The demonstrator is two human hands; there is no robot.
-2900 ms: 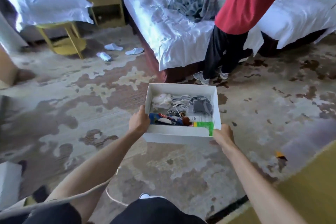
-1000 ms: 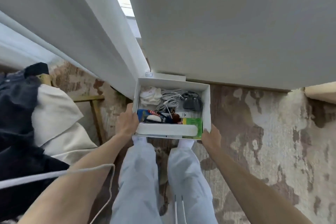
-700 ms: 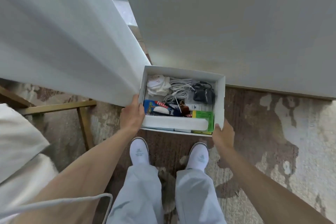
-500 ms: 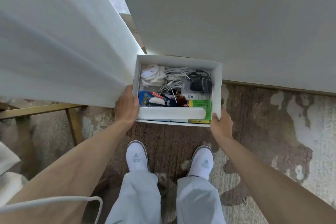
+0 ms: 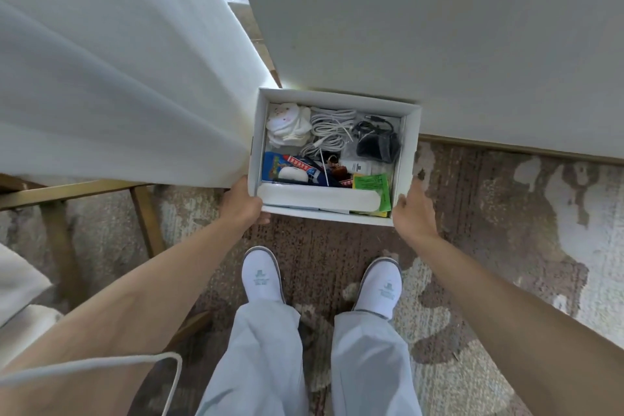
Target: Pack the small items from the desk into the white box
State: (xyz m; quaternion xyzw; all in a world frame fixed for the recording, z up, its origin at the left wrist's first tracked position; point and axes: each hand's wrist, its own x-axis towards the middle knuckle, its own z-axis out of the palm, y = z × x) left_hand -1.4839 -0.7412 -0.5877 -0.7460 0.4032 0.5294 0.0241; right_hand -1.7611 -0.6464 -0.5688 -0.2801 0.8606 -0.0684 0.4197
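Note:
The white box [image 5: 410,149] is low at the foot of the wall, filled with small items: a white plush toy [image 5: 287,125], coiled white cables [image 5: 329,132], a black charger [image 5: 376,143], a blue packet [image 5: 287,167], a green packet [image 5: 373,186] and a long white case [image 5: 317,197]. My left hand [image 5: 243,204] grips the box's near left corner. My right hand [image 5: 410,209] lies against the near right corner with its fingers spread along the side wall.
A white curtain [image 5: 118,78] hangs at the left, touching the box's left side. A grey wall [image 5: 439,27] stands right behind the box. A wooden frame [image 5: 141,216] stands at left. My two white slippers [image 5: 261,277] are on the patterned carpet [image 5: 506,230].
I have turned from the bed to the wall and brought the box down toward the carpet, close to the wall. My right hand's fingers have loosened along the box side.

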